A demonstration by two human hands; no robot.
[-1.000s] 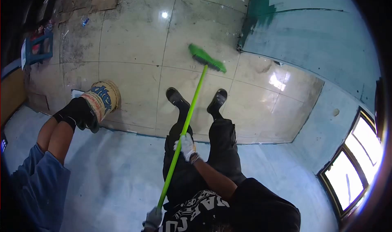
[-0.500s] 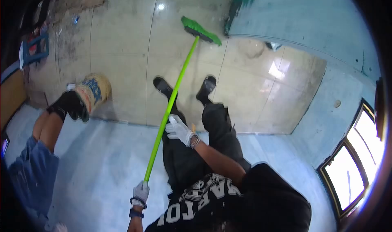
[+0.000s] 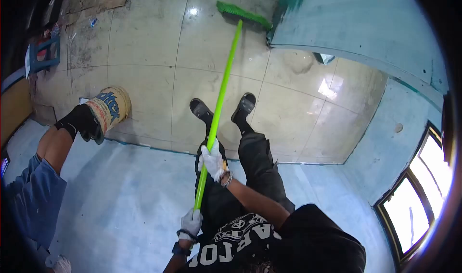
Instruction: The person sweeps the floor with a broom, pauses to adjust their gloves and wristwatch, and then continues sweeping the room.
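Note:
A broom with a bright green handle (image 3: 225, 80) and green bristles (image 3: 244, 14) stretches away from me, its head resting on the tiled floor. My left hand (image 3: 191, 222), in a white glove, is wrapped round the handle's near end. Farther up, my right hand (image 3: 211, 160), also gloved in white, closes on the same handle in front of my dark trousers. Some of its fingers are hidden from view. My feet in dark sandals (image 3: 201, 109) stand on either side of the handle.
At left, another person's legs (image 3: 57, 150) end at a paint bucket (image 3: 114, 108). A blue stool-like frame (image 3: 45, 54) lies beyond. A pale blue panel (image 3: 356, 20) juts in at upper right, its lower edge near the broom head. A window (image 3: 409, 215) is at right.
The broom head has moved farther away and slightly right. My left hand has moved right with the handle's end, and my right hand, looser before, now closes on the handle.

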